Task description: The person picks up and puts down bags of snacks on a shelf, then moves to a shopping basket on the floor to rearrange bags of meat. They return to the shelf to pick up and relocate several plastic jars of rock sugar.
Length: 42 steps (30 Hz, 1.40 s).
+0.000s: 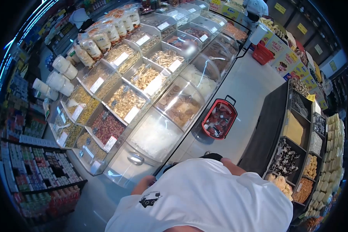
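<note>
Beside the white shirt (pixel 205 193) with its black animal print, a small part of my left hand or wrist (pixel 144 184) shows. It is nearest to the clear lidded bin (pixel 127 164) with a metal handle; its fingers cannot be made out. On the other side, a piece of my right forearm (pixel 232 167) sticks out, and the hand itself is hidden behind the shirt. A red shopping basket (pixel 220 101) with dark packaged goods in it stands on the floor ahead, apart from both arms.
Left is a sloped counter of clear bins with dried foods (pixel 145 75), white noodle-like strands (pixel 156 133) and price cards. Bagged goods (pixel 100 40) and white tubs (pixel 60 83) line its far side. A black-edged stand (pixel 294 129) is at right. Another red basket (pixel 262 53) and a person (pixel 255 7) are farther off.
</note>
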Each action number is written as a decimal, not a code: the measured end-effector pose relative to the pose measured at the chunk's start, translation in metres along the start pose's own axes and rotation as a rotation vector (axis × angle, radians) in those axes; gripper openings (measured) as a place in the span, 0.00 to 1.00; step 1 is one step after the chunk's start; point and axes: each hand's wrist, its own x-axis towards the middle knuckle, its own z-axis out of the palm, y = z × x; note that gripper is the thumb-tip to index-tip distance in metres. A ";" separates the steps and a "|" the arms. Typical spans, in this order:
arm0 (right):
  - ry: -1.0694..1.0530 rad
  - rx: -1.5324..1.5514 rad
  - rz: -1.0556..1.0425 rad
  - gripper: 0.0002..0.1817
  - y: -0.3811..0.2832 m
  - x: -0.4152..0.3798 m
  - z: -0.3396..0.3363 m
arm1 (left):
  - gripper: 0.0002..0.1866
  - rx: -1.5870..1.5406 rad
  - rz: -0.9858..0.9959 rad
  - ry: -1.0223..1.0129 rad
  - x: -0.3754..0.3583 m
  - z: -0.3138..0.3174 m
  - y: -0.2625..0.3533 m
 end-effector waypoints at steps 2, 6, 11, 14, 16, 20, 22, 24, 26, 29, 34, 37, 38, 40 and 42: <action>-0.055 -0.146 0.055 0.19 0.015 -0.012 -0.025 | 0.14 0.056 0.046 0.050 0.001 0.020 0.028; -0.367 0.080 0.258 0.20 0.047 -0.036 -0.073 | 0.13 0.117 0.179 0.131 0.006 0.090 0.082; -0.119 0.060 0.078 0.20 0.126 -0.030 -0.079 | 0.13 1.119 0.753 0.262 0.095 0.161 0.086; -0.106 0.091 0.069 0.20 0.168 -0.034 -0.095 | 0.18 0.926 0.656 0.318 0.008 0.234 0.140; -0.065 0.118 0.086 0.19 0.203 -0.033 -0.099 | 0.21 0.516 0.634 0.639 -0.005 0.282 0.148; 0.044 0.248 0.151 0.18 0.270 -0.001 -0.093 | 0.24 0.456 0.610 0.543 -0.051 0.302 0.199; 0.002 0.290 0.114 0.20 0.294 0.009 -0.087 | 0.24 0.558 0.625 0.510 -0.033 0.290 0.206; 0.006 0.218 0.123 0.19 0.308 0.026 -0.076 | 0.22 0.385 0.430 0.363 -0.037 0.281 0.219; 0.015 0.151 0.132 0.18 0.312 0.034 -0.077 | 0.20 0.360 0.414 0.366 -0.047 0.277 0.222; -0.021 0.236 0.105 0.18 0.283 0.046 -0.089 | 0.17 0.375 0.322 0.361 -0.040 0.270 0.232; -0.008 0.404 0.002 0.21 0.209 0.021 -0.142 | 0.16 0.893 0.435 0.106 0.024 0.251 0.230; -0.091 0.361 -0.006 0.20 0.177 0.009 -0.199 | 0.16 0.496 0.071 0.248 0.000 0.270 0.291; -0.080 0.287 0.018 0.20 0.169 0.008 -0.217 | 0.15 0.478 0.081 0.260 0.010 0.270 0.304; -0.091 0.207 0.053 0.20 0.173 0.015 -0.239 | 0.14 0.467 0.239 0.126 0.041 0.264 0.337; 0.013 0.233 0.097 0.20 0.189 0.027 -0.254 | 0.14 1.000 0.782 0.033 0.131 0.243 0.353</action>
